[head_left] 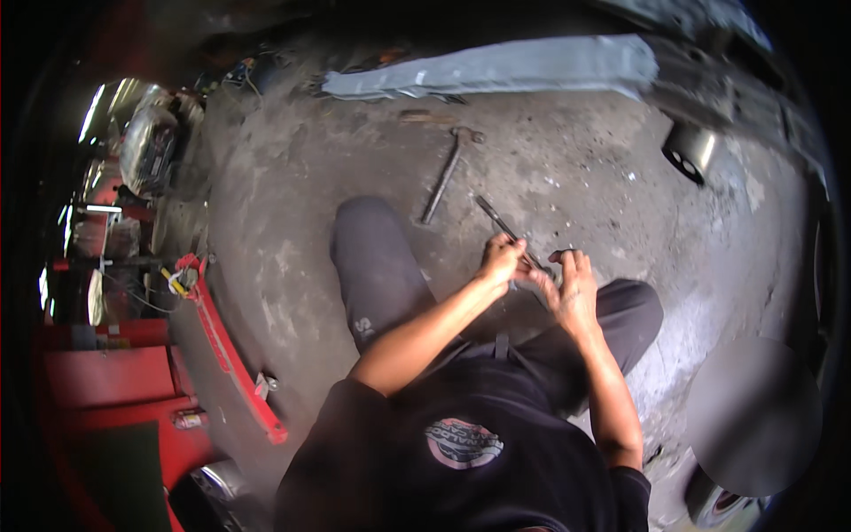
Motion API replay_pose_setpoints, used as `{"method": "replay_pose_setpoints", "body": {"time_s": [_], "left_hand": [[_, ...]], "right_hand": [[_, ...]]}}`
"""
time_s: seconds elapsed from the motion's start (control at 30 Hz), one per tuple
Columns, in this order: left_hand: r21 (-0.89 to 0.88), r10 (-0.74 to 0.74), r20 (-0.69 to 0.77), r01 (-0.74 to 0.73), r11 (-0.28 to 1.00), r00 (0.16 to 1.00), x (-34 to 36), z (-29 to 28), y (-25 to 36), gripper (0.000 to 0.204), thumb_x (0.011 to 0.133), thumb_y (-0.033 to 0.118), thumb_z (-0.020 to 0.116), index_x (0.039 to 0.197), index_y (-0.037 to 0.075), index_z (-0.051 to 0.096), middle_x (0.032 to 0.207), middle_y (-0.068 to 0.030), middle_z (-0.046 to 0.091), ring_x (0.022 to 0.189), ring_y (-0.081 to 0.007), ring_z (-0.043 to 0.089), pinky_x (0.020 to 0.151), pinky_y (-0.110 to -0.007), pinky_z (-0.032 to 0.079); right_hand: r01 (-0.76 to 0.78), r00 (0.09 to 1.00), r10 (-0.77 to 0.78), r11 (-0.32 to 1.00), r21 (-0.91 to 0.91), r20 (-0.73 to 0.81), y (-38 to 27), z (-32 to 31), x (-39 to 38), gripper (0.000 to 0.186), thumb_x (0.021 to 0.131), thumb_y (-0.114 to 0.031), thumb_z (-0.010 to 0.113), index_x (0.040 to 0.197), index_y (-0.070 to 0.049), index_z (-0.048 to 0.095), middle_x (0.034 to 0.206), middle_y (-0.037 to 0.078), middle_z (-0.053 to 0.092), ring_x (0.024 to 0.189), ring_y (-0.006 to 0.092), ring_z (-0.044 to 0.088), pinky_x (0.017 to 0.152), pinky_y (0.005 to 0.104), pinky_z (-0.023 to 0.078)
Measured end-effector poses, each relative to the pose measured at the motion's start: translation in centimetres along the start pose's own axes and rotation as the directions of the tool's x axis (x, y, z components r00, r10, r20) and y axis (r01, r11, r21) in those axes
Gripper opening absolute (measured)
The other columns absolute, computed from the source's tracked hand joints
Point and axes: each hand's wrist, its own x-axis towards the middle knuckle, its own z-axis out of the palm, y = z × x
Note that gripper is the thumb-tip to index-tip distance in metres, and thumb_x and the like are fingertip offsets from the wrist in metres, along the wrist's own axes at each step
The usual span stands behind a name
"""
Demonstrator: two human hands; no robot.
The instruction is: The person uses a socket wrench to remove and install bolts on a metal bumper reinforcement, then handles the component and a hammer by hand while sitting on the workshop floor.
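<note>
In front of my body, between my knees, both hands are close together. My left hand is closed around a slim dark metal rod-like tool, whose far end points up and to the left over the floor. My right hand is beside its near end, thumb reaching toward the left hand and fingers curled. A small dark spot shows at the right fingertips; I cannot tell whether it is a held piece. Beyond the hands, a hammer lies on the concrete with its head away from me.
A flat piece of wood lies past the hammer. A long grey panel spans the far side, with a metal cylinder at far right. On the left are a red metal bar and red cabinet. A grey round shape is at right.
</note>
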Motion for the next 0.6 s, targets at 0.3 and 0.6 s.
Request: {"method": "replay_pose_setpoints", "body": {"time_s": [0.3,0.6], "left_hand": [[0.512,-0.255,0.276,0.083,0.855,0.927,8.6,-6.3,4.9,0.032,0.102,0.028,0.055,0.117,0.0,0.061,0.089,-0.0187,0.072,0.068,-0.0285,0.071,0.055,-0.041,0.061],[0.732,0.102,-0.051,-0.032,0.68,0.993,25.7,-23.3,25.0,0.061,0.094,0.042,0.066,0.137,-0.001,0.053,0.132,-0.028,0.056,0.11,-0.0431,0.062,0.079,-0.058,0.058]], "right_hand": [[-0.493,0.827,0.173,0.68,0.542,0.535,1.3,7.2,6.0,0.053,0.092,-0.032,0.058,0.129,0.005,0.057,0.079,0.006,0.062,0.067,0.0146,0.06,0.061,0.0309,0.05],[-0.12,0.96,0.126,0.992,-0.041,0.25,9.2,20.4,11.7,0.043,0.085,-0.019,0.064,0.124,0.0,0.066,0.08,0.022,0.069,0.069,0.0302,0.068,0.064,0.0379,0.052]]}}
